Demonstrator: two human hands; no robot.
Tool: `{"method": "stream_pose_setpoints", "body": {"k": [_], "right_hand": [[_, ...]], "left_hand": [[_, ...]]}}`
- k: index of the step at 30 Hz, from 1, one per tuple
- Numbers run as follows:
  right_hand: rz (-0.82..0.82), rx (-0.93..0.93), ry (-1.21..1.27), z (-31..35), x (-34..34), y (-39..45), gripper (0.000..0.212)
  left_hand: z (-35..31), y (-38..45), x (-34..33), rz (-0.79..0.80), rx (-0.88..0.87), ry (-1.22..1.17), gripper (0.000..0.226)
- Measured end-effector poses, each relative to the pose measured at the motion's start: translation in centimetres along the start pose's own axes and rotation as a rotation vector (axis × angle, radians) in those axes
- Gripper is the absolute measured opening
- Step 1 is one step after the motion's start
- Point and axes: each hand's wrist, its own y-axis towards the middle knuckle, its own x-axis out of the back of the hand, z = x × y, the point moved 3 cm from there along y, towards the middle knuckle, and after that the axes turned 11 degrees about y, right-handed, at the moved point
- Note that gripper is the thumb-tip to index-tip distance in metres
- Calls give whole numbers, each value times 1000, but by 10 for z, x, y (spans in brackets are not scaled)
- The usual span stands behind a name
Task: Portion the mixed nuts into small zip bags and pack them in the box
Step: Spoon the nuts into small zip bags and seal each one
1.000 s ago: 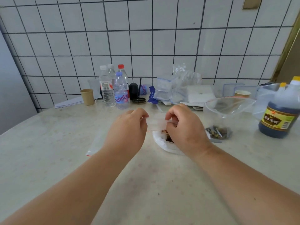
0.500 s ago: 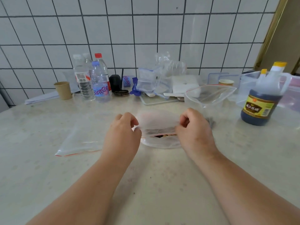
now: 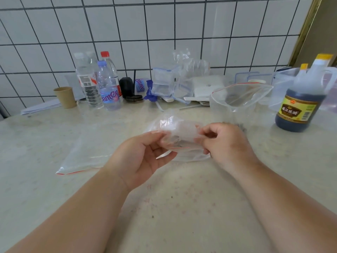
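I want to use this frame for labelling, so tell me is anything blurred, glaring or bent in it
Head view: the wall tiles bow from wide-angle distortion; glare glints on the small zip bag pinched between left hand and right hand; the vinegar bottle near the right edge looks soft; lighting is even, with only faint shadows.
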Motion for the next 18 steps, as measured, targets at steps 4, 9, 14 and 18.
{"method": "stream_pose_setpoints", "body": {"k": [4, 9, 14, 18], "right_hand": [[216, -172, 380, 3, -3, -3, 9], [413, -351, 847, 9, 1, -4, 13], [496, -461, 1074, 8, -5, -7, 62], [320, -291, 859, 8, -14, -8, 49]], "left_hand": [[-2, -1, 3, 6, 54, -21, 10], [-2, 0, 8, 54, 133, -155, 13], [-2, 0, 10, 108, 102, -206, 30], [2, 4, 8, -7, -82, 178, 27]]}}
